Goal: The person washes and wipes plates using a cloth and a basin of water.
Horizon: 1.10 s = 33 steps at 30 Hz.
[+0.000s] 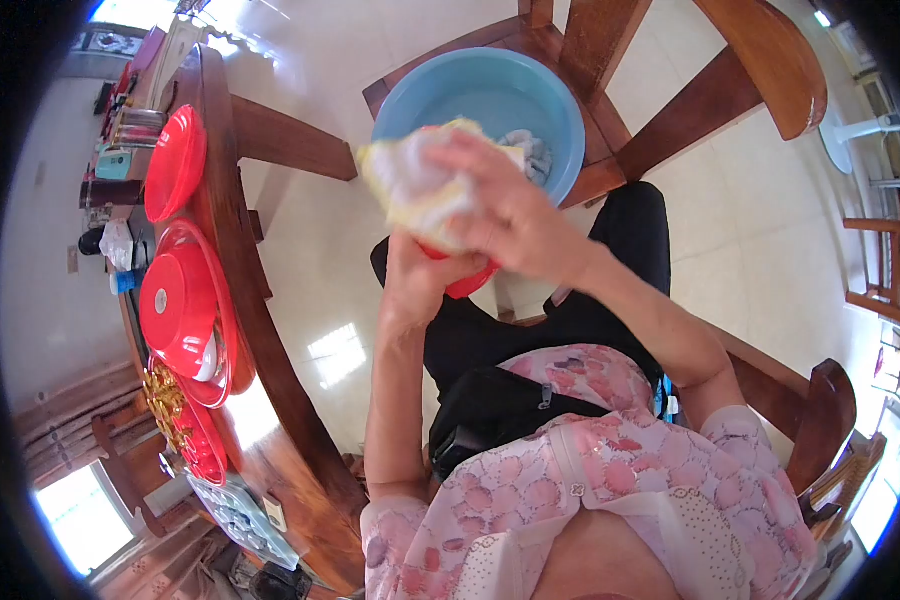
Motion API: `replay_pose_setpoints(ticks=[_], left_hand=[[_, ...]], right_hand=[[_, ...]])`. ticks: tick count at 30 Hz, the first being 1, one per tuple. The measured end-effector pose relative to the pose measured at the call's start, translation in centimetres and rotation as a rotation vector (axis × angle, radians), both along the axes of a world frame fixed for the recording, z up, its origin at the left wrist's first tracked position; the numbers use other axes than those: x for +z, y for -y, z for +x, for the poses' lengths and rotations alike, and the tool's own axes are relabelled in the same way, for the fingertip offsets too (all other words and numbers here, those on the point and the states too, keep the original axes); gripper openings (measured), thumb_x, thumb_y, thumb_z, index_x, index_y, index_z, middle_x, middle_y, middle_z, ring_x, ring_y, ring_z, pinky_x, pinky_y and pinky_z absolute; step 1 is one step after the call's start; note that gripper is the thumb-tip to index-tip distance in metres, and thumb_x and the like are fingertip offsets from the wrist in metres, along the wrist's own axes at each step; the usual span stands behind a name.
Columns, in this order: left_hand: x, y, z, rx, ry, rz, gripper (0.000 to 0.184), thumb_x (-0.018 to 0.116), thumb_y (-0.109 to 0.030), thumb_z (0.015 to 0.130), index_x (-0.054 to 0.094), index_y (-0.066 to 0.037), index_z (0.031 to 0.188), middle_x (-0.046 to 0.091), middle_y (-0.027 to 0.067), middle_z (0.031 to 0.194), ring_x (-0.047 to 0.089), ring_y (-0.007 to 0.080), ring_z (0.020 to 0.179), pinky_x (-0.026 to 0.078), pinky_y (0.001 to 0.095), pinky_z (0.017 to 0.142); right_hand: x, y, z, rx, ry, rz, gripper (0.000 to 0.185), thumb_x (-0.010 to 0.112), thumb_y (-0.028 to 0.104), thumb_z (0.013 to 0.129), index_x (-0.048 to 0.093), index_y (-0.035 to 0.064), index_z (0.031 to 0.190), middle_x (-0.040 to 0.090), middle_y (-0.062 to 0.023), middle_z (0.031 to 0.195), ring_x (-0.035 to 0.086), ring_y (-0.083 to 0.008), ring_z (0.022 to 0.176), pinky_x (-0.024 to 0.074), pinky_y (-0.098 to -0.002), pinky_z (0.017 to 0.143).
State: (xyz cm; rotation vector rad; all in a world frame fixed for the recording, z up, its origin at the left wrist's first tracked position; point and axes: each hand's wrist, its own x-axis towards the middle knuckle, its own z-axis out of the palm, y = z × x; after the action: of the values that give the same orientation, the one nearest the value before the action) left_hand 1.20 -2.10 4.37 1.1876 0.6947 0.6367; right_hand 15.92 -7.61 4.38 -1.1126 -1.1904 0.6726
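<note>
My left hand (420, 278) grips a red dish (473, 282) from below, over my lap. Most of that dish is hidden behind a white cloth with yellow edges (395, 185), so its exact shape cannot be made out. Bent fingers of my right hand (520, 215) press the cloth against the dish; hand and cloth are blurred. Just beyond them stands a light blue basin (565, 105) holding what looks like water, with a crumpled greyish cloth (536, 160) lying at its right side.
The basin rests on a wooden chair seat (610, 135). At left, a wooden table (315, 440) bears red dishes (175, 290), another red dish (177, 165), gold ornaments (165, 395) and a plastic-wrapped pack (242, 515). A table leg (295, 140) juts toward the basin.
</note>
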Motion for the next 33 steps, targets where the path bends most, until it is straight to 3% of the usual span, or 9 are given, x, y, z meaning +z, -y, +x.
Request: replay_pose_setpoints(ticks=[3,6,8,13,16,18,25,29,33], left_hand=[[-2.0,1.0,0.8,0.349,-0.059,-0.051,0.06,0.073,-0.005,0.068,0.047,-0.004,0.122,0.058,0.0063,0.11,0.057,0.0202,0.1,0.046,0.0353,0.089],[0.4,1.1,0.6,-0.084,-0.203,0.2,0.054,0.072,0.001,0.061,0.052,-0.001,0.111,0.06,0.0043,0.095,0.057,0.0153,0.086,0.047,0.0301,0.079],[0.7,1.6,0.4,-0.078,-0.177,0.132,0.058,0.071,0.002,0.057,0.052,0.0,0.111,0.06,0.0051,0.095,0.058,0.0154,0.086,0.047,0.0299,0.079],[0.3,1.0,-0.3,-0.097,-0.186,0.213,0.056,0.07,0.002,0.059,0.052,0.001,0.112,0.06,0.0061,0.099,0.058,0.0161,0.089,0.046,0.0311,0.081],[-1.3,0.3,-0.4,-0.061,-0.17,0.208,0.053,0.067,0.008,0.065,0.05,0.0,0.115,0.059,0.0051,0.105,0.057,0.0159,0.096,0.048,0.0313,0.083],[-1.0,0.5,-0.1,-0.058,-0.133,0.218,0.051,0.066,0.008,0.065,0.052,0.0,0.113,0.06,0.0051,0.105,0.057,0.0155,0.096,0.047,0.0313,0.083],[1.4,1.2,-0.5,-0.109,-0.237,0.244,0.051,0.069,0.003,0.056,0.056,0.001,0.106,0.061,0.0053,0.094,0.056,0.0152,0.086,0.046,0.0285,0.08],[-0.7,-0.4,-0.9,-0.213,-0.286,0.082,0.043,0.066,0.003,0.06,0.058,0.002,0.102,0.062,0.0051,0.095,0.057,0.0137,0.087,0.046,0.0273,0.077],[-0.3,-0.1,-0.7,-0.207,-0.23,0.088,0.042,0.067,0.002,0.061,0.058,0.002,0.102,0.063,0.0045,0.095,0.058,0.0137,0.084,0.047,0.0279,0.075]], right_hand=[[1.6,0.6,-1.2,0.012,0.762,0.101,0.03,0.049,0.024,0.093,0.057,0.0078,0.117,0.043,-0.0098,0.132,0.044,-0.0237,0.119,0.0344,-0.0309,0.101],[0.9,-1.9,-0.3,-0.271,0.879,0.119,0.031,0.047,0.026,0.093,0.057,0.0042,0.113,0.051,-0.0124,0.123,0.05,-0.0238,0.112,0.0384,-0.03,0.096],[1.3,-3.3,1.1,0.041,-0.098,-0.313,0.034,0.046,0.03,0.093,0.057,0.0019,0.109,0.058,-0.0121,0.112,0.056,-0.0221,0.102,0.0423,-0.0297,0.09],[0.6,-2.5,-0.3,-0.026,-0.061,-0.295,0.033,0.049,0.029,0.092,0.057,0.0017,0.109,0.059,-0.0124,0.108,0.057,-0.0237,0.1,0.0424,-0.03,0.089],[0.3,-1.3,-2.3,-0.332,0.796,0.15,0.033,0.053,0.025,0.089,0.055,0.0021,0.112,0.055,-0.0143,0.115,0.052,-0.0283,0.108,0.0384,-0.0307,0.095],[0.3,-1.3,-2.7,-0.268,0.643,0.172,0.031,0.056,0.029,0.085,0.062,0.0008,0.096,0.056,-0.0194,0.111,0.046,-0.0395,0.111,0.0311,-0.0453,0.1],[2.8,-3.4,2.0,0.131,-0.243,-0.531,0.035,0.047,0.031,0.092,0.058,-0.0001,0.104,0.058,-0.0175,0.107,0.055,-0.0254,0.101,0.0405,-0.0338,0.088],[-0.4,-1.9,-2.3,-0.336,0.704,0.104,0.031,0.054,0.025,0.087,0.058,0.0006,0.107,0.053,-0.0186,0.118,0.049,-0.0316,0.11,0.0379,-0.0352,0.093],[-0.2,-2.2,-2.0,-0.293,0.729,0.102,0.034,0.057,0.023,0.085,0.057,0.002,0.112,0.049,-0.0186,0.122,0.045,-0.0346,0.113,0.0356,-0.0375,0.097]])
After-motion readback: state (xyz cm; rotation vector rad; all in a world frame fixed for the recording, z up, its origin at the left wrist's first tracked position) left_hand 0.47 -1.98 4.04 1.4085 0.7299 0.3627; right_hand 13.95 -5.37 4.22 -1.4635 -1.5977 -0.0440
